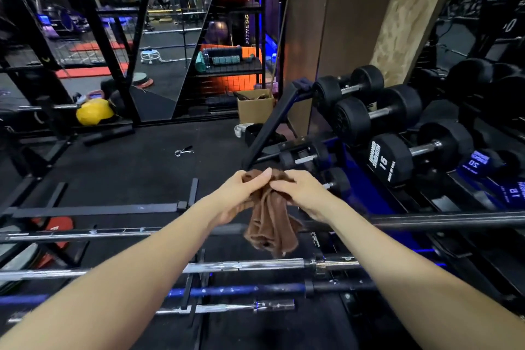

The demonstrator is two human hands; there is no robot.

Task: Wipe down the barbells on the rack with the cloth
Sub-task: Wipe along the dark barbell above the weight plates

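Observation:
A brown cloth [270, 224] hangs bunched between both hands at the centre of the head view. My left hand [238, 196] grips its upper left part, thumb on top. My right hand [301, 193] pinches its upper right part. The cloth dangles over the top barbell [426, 220], a dark bar running left to right. Below it lie a chrome barbell [241, 266], a blue and black barbell [227, 291] and a short chrome bar [227, 307], all horizontal on the black rack [186, 287].
A dumbbell rack [403, 133] with several black dumbbells stands at the right. A cardboard box [254, 108] and a yellow kettlebell [93, 111] sit on the black floor ahead. A black frame with mesh and a mirror stands beyond. A clip [183, 150] lies on the floor.

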